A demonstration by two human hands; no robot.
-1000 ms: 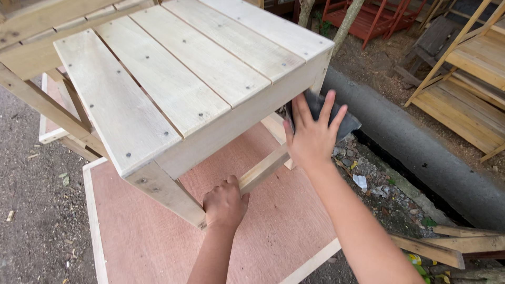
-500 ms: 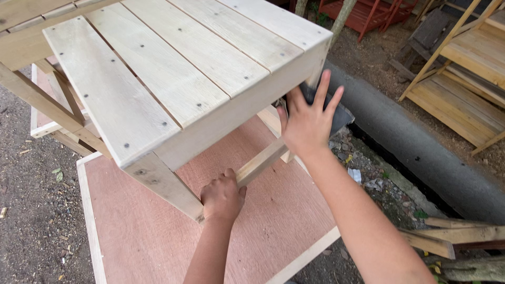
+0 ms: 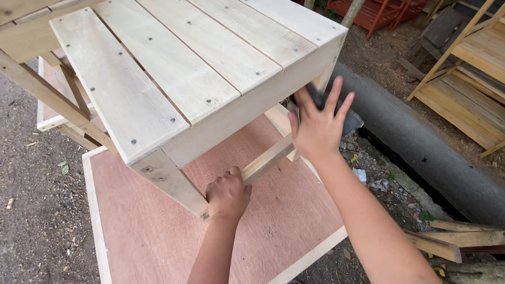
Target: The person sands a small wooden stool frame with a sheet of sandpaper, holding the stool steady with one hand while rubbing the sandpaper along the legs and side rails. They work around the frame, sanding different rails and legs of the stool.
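A pale wooden table (image 3: 200,68) with a slatted top stands on a reddish plywood board (image 3: 273,226). My left hand (image 3: 227,195) is closed around the low crossbar (image 3: 269,156), right where it meets the front leg (image 3: 171,181). My right hand (image 3: 315,126), fingers spread, presses a dark abrasive sheet (image 3: 351,122) against the table's far right leg, just below the apron. The hand covers most of the sheet.
A grey concrete curb (image 3: 431,152) runs along the right, with litter and wood offcuts (image 3: 447,242) beside it. Yellowish wooden frames (image 3: 473,68) and a red frame (image 3: 384,13) stand behind. Another wooden frame (image 3: 37,79) adjoins the table at the left. Dirt ground (image 3: 37,210) lies left.
My right hand has shifted slightly with the dark sheet along the table's right corner. My left hand keeps its hold on the crossbar. The view has moved a little.
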